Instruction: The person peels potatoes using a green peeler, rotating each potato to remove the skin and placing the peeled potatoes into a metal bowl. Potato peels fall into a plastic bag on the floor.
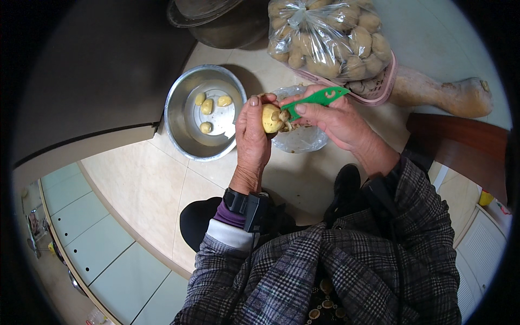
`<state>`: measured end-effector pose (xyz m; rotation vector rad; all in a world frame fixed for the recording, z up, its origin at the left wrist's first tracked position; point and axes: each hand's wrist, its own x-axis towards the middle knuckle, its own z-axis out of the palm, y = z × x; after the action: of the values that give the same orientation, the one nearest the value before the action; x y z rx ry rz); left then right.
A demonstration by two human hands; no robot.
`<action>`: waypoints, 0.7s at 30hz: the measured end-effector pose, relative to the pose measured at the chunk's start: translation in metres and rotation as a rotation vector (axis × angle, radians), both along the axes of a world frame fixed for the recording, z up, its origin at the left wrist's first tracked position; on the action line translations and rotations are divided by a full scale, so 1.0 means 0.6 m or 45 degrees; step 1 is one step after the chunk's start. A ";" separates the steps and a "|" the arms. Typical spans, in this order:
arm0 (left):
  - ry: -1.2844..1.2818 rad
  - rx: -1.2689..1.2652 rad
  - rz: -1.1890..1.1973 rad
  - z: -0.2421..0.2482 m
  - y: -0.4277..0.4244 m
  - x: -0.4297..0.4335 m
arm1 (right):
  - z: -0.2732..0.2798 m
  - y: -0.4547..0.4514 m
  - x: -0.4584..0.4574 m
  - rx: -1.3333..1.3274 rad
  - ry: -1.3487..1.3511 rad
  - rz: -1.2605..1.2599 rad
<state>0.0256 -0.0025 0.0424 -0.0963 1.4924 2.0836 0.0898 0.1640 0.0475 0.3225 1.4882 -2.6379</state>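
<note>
My left hand [255, 132] is closed around a largely peeled yellow potato [270, 118]. In my right hand [335, 122] is a green plastic peeler [317, 98], its head against the right side of the potato. Strips of peel cling where the two meet, and fingers partly hide the spot. Below my hands a clear plastic bag [302, 140] lies spread on the floor with peelings on it. To the left stands a round metal basin [172, 118], where several peeled potatoes [206, 106] lie on the bottom, apparently in shallow water.
A knotted clear bag of unpeeled potatoes [325, 44] rests over a pink plastic basket [375, 99]. Right of it lies a long pale winter-melon-like gourd [443, 91]. A dark lidded pot [227, 28] stands at the back. A dark cabinet [93, 81] borders the left.
</note>
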 end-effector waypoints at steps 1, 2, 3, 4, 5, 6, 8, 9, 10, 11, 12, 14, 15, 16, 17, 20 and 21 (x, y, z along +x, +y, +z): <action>0.020 0.009 -0.010 -0.001 0.001 -0.002 | 0.001 -0.001 0.000 0.037 0.083 0.019; 0.041 0.017 -0.018 -0.002 0.001 -0.003 | 0.001 -0.005 -0.001 0.194 0.140 0.010; 0.046 0.017 -0.014 -0.003 0.001 -0.004 | 0.001 -0.010 -0.001 0.335 0.218 -0.006; 0.135 -0.026 -0.022 -0.004 0.001 -0.004 | 0.001 -0.014 -0.001 0.475 0.295 -0.024; 0.207 -0.076 -0.019 -0.006 0.001 -0.004 | 0.001 -0.016 -0.001 0.550 0.342 -0.045; 0.285 -0.114 -0.025 -0.006 0.001 -0.003 | 0.001 -0.016 -0.001 0.624 0.389 -0.066; 0.244 -0.074 -0.019 -0.008 0.000 -0.001 | 0.002 -0.016 0.002 0.641 0.337 -0.055; 0.226 -0.048 -0.020 -0.008 -0.001 0.001 | 0.002 -0.012 0.004 0.583 0.239 -0.023; 0.173 -0.014 -0.007 -0.008 -0.001 0.003 | 0.002 -0.011 0.005 0.522 0.189 -0.022; 0.120 0.021 0.006 -0.009 0.000 0.004 | 0.001 -0.010 0.006 0.373 0.073 -0.022; 0.069 0.057 0.019 -0.009 -0.001 0.004 | 0.000 -0.011 0.006 0.222 0.006 -0.054; -0.090 0.177 -0.052 -0.007 -0.003 0.001 | -0.001 -0.011 0.005 0.005 -0.069 -0.099; -0.170 0.237 -0.087 -0.006 -0.005 -0.001 | -0.002 -0.012 0.004 -0.062 -0.076 -0.110; -0.172 0.245 -0.074 -0.005 -0.005 -0.002 | -0.001 -0.011 0.003 -0.117 -0.117 -0.121; -0.173 0.251 -0.062 -0.004 -0.004 -0.003 | 0.000 -0.012 0.002 -0.063 -0.039 -0.086; -0.180 0.194 0.058 0.000 0.002 -0.002 | 0.004 -0.014 0.001 0.167 0.096 -0.038; -0.163 0.194 0.101 0.000 0.005 0.000 | 0.006 -0.020 0.003 0.270 0.140 -0.062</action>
<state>0.0258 0.0007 0.0425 -0.2298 1.2694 2.2027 0.0915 0.1523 0.0511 0.2352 1.8228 -2.5760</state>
